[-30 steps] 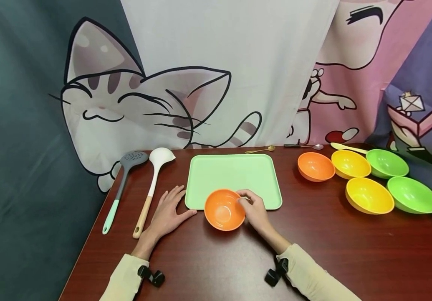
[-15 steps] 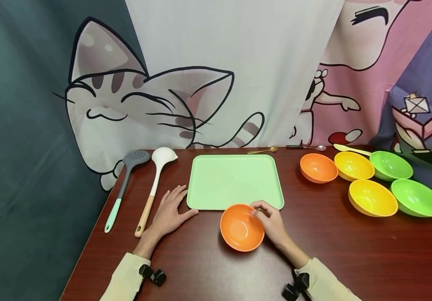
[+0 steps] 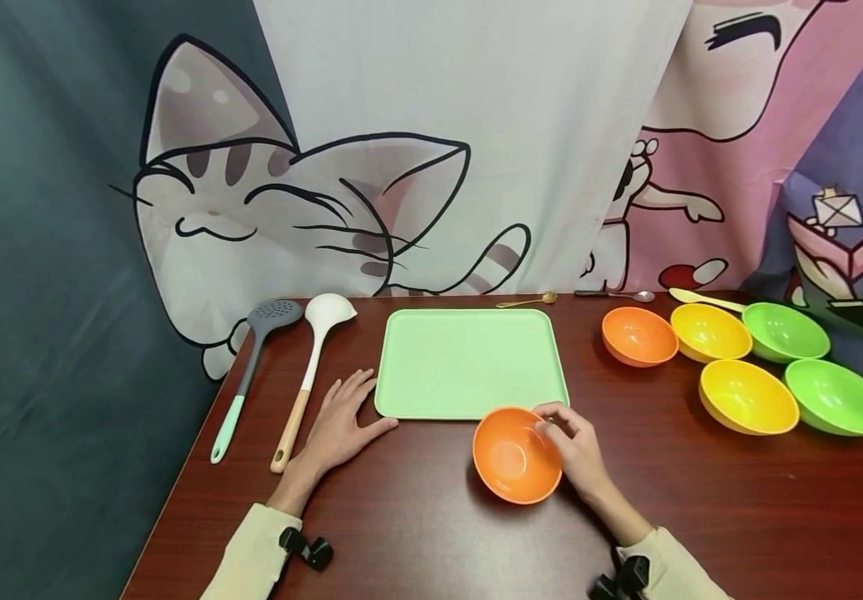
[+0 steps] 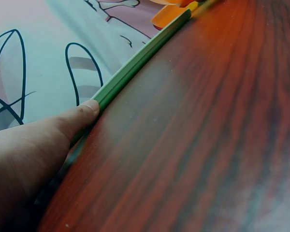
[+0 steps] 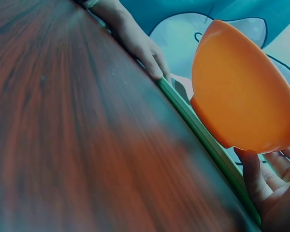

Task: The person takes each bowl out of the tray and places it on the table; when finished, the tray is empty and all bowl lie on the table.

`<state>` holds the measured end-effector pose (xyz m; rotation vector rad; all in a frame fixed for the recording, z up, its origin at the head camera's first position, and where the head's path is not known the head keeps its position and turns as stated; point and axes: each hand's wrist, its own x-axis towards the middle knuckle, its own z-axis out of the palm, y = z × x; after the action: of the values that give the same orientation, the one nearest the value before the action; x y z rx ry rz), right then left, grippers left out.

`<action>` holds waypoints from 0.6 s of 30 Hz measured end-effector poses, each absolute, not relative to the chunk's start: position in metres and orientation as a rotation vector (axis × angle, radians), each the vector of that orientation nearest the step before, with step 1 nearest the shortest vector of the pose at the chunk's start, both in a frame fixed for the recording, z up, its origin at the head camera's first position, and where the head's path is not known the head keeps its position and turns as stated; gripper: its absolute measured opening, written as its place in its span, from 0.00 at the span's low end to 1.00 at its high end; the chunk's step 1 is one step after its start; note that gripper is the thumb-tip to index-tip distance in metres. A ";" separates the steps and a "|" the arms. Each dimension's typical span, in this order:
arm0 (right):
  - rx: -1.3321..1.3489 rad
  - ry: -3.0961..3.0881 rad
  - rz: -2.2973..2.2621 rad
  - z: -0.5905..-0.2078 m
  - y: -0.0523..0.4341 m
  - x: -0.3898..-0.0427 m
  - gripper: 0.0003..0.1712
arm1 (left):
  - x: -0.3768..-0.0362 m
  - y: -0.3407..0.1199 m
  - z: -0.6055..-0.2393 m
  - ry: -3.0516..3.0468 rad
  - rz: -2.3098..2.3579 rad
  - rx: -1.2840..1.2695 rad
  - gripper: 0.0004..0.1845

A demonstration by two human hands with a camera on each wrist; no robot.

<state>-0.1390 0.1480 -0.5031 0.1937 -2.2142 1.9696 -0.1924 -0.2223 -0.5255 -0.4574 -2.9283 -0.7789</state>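
An orange bowl is held by its right rim in my right hand, thumb and fingers pinching it. The right wrist view shows the bowl tilted and raised off the table. Just behind it lies a light green rectangular tray. My left hand rests at the tray's left front corner with fingers spread, holding nothing. In the left wrist view, the left thumb touches the tray's edge. A white ladle with a wooden handle lies left of that hand.
A grey slotted turner lies far left. At the right stand another orange bowl, two yellow bowls and two green bowls. Behind them lies a yellow-handled utensil. Two small spoons lie along the back edge.
My right hand has carried the orange bowl from the tray's front edge toward the right and nearer to me. The left hand has stayed in place beside the tray.
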 end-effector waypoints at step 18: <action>-0.213 -2.137 1.944 -0.498 0.197 -0.133 0.07 | -0.190 -0.222 -0.523 -2.934 -0.798 -0.454 0.45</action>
<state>-0.1331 0.1968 -0.4980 -0.2126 -2.1374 1.9439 -0.1904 -0.2216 -0.5226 -0.4543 -2.9342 -0.7978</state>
